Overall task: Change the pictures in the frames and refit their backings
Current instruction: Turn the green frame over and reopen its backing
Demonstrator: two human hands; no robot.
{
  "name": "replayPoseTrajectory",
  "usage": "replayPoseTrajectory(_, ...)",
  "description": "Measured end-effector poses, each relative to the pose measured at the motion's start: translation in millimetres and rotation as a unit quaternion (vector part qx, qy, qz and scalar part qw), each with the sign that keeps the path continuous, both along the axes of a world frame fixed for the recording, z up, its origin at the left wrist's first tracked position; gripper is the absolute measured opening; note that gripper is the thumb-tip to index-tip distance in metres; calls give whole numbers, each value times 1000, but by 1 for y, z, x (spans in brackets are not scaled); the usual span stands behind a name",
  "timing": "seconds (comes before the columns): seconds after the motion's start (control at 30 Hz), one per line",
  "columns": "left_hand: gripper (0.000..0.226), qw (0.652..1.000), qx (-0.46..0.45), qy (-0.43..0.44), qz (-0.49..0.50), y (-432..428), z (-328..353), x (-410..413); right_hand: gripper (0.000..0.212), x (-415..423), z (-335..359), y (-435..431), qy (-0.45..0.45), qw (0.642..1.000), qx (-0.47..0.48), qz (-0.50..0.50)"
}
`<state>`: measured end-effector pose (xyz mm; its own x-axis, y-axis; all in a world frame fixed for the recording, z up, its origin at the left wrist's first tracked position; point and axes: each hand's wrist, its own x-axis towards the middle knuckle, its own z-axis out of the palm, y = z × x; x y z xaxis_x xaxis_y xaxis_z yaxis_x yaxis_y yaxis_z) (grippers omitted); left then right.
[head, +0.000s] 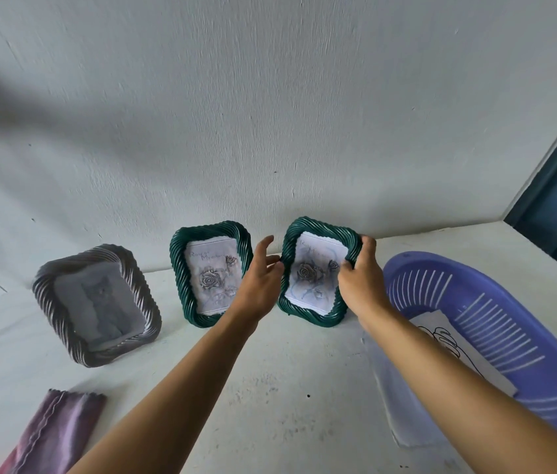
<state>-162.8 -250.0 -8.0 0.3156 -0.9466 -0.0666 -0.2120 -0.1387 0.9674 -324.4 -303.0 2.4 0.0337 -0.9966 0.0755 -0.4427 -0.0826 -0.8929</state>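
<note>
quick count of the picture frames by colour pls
green: 2, the middle green frame and the right green frame, which the right hand grips
grey: 1, the grey frame on the left
total: 3

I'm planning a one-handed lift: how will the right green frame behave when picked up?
Probably stiff: the right green frame shows no bend with the right hand gripping one edge. Its twisted ribs likely resist slipping. Standing on edge and thin, it may tip if nudged.
</note>
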Motion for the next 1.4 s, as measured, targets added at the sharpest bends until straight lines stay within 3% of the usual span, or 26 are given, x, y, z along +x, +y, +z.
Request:
replayPoseTrajectory(0.17,48,1000,15,14,6,1,-4,-1,39,2,2,3,-12,1000,-21,-8)
replayPoseTrajectory(0.43,48,999,-22,-27,-9,32,9,9,28,-12,6,17,-145,989,-35,-4)
replayPoseTrajectory(0.57,50,997,-21,-68,-7,80,24,17,24,-16,7,40,-220,974,29,53)
replayPoseTrajectory(0.7,50,999,-17,-51,6,130,28,22,22,-21,6,74,-255,957,42,133)
replayPoseTrajectory(0.9,49,999,10,-22,21,186,10,23,22,-20,2,115,-239,932,113,249)
replayPoseTrajectory(1.07,48,998,24,-24,48,203,-13,18,24,-11,-14,129,-213,933,149,248)
replayPoseTrajectory(1.4,33,994,56,-35,86,195,-41,3,13,-5,-15,121,-128,959,110,227)
